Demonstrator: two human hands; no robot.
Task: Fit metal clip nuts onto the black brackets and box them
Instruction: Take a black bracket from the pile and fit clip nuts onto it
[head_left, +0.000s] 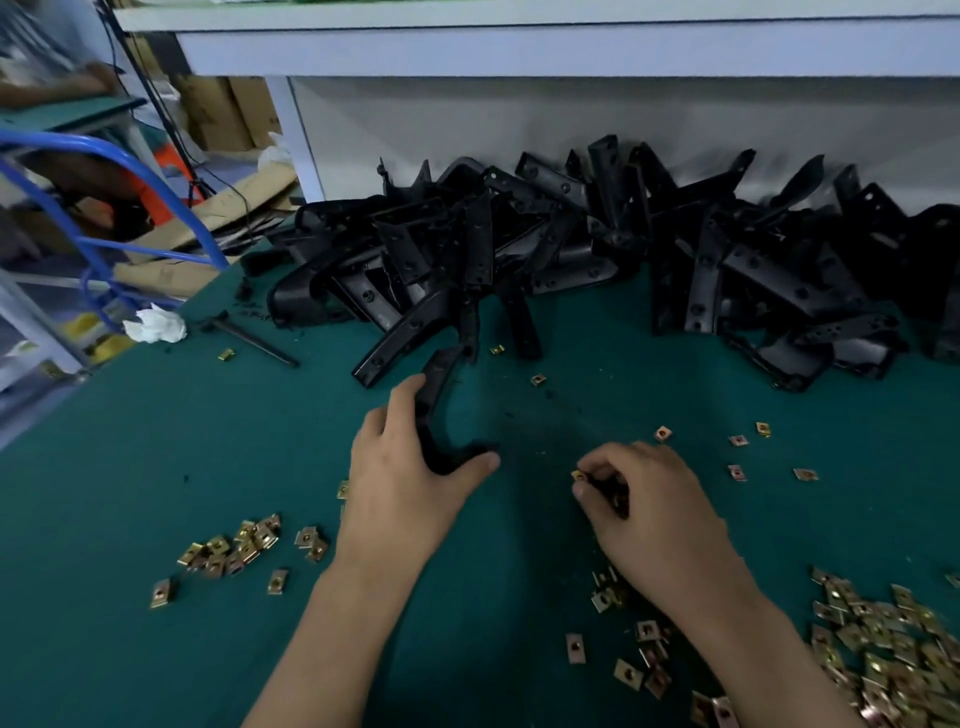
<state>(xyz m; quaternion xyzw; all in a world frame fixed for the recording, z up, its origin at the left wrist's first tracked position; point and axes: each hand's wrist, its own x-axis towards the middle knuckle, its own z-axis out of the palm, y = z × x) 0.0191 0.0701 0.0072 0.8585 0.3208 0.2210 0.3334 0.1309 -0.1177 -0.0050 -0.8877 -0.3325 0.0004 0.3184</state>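
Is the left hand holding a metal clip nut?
No, the left hand grips a curved black bracket, while the right hand pinches a clip nut.

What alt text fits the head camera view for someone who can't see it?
A person's left hand grips a curved black bracket on a green table while the right hand pinches a brass-coloured clip nut. Around both hands lie loose clip nuts, and a heap of black brackets sits behind.
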